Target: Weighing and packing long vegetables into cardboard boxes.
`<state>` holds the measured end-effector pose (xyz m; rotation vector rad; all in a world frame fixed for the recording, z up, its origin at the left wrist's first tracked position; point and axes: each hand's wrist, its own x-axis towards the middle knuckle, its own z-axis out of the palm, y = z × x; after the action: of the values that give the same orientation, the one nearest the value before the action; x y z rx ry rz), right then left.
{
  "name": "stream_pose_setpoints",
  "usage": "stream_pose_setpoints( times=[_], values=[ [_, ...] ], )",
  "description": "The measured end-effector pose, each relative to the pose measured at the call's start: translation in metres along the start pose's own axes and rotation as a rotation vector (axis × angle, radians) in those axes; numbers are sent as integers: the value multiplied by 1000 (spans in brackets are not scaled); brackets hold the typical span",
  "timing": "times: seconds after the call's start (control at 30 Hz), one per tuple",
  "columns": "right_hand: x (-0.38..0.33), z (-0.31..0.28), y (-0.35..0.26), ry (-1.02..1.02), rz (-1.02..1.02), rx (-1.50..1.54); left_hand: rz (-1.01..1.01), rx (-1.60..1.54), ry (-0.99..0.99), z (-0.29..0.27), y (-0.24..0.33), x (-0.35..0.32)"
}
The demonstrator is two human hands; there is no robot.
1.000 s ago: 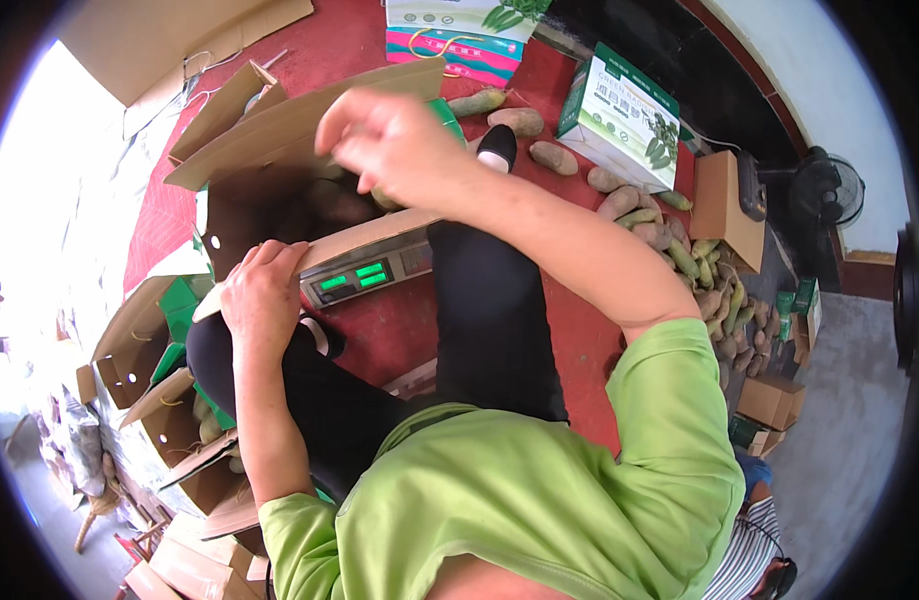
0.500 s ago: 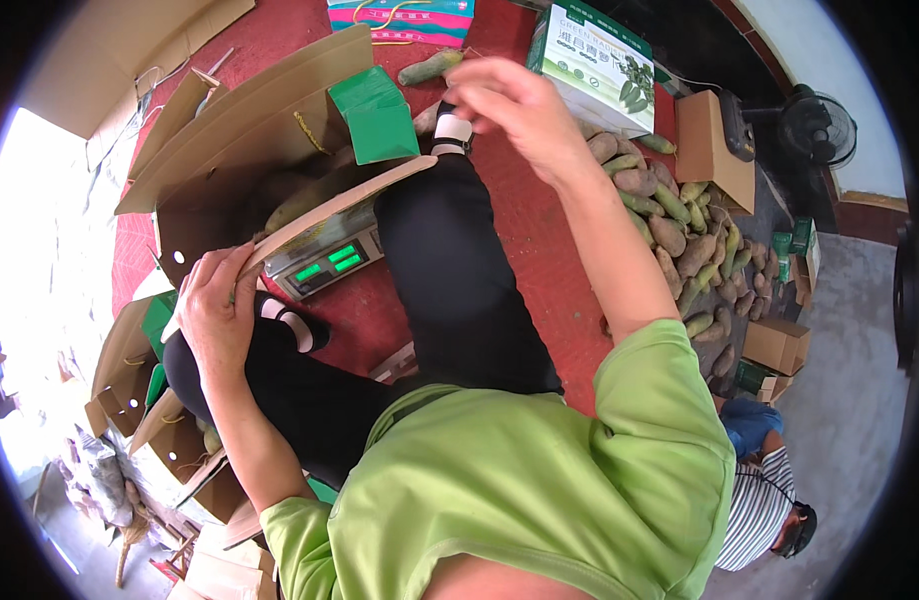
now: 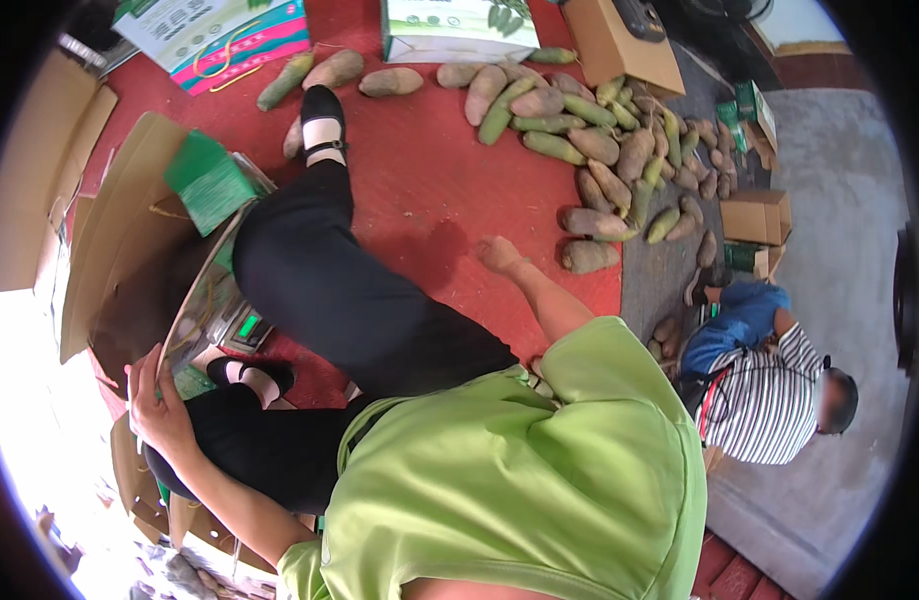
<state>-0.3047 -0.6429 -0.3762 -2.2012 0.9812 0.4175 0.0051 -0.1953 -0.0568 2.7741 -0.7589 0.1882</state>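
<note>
My left hand [image 3: 162, 412] grips the near edge of an open cardboard box [image 3: 119, 240], its fingers curled over the upright panel. A green flap [image 3: 209, 180] sticks out at the box's far corner. Under the box, a digital scale [image 3: 243, 330] with a lit green display shows partly behind the panel. My right hand [image 3: 499, 255] hangs over the red floor covering, off to the right of my leg and short of the root pile. Its fingers are foreshortened and unclear, and I cannot see anything in it.
Green radishes [image 3: 554, 147] and brown, earthy roots [image 3: 591, 257] lie heaped at the right. A white-and-green carton [image 3: 464, 40] and a pink-and-blue gift box [image 3: 241, 50] stand at the far side. A person in a striped shirt [image 3: 764, 405] crouches at the right, near a small cardboard box [image 3: 756, 218].
The view has swung to the right. My right hand has moved away from beyond the box and down over the red floor. My left hand keeps its hold on the box edge.
</note>
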Motion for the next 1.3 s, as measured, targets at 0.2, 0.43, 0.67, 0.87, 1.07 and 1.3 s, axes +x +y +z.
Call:
stream_pose_setpoints(
  times=[0.2,0.43,0.67,0.87,1.07,1.3],
  values=[
    [-23,4,69,-178,222,-73,-29,69,-5,3,-4,-2],
    [-50,12,277,179,465,-92,27,64,8,26,-13,4],
    [-63,-26,261,358,935,433,26,119,25,11,-29,-5],
    [-67,-35,236,687,1047,904,-11,123,-3,12,-39,-7],
    [-97,-13,212,453,1142,901,-22,51,-3,17,-38,-6],
    [-199,24,192,-38,1130,690,-17,23,-5,14,-43,-3]
  ],
)
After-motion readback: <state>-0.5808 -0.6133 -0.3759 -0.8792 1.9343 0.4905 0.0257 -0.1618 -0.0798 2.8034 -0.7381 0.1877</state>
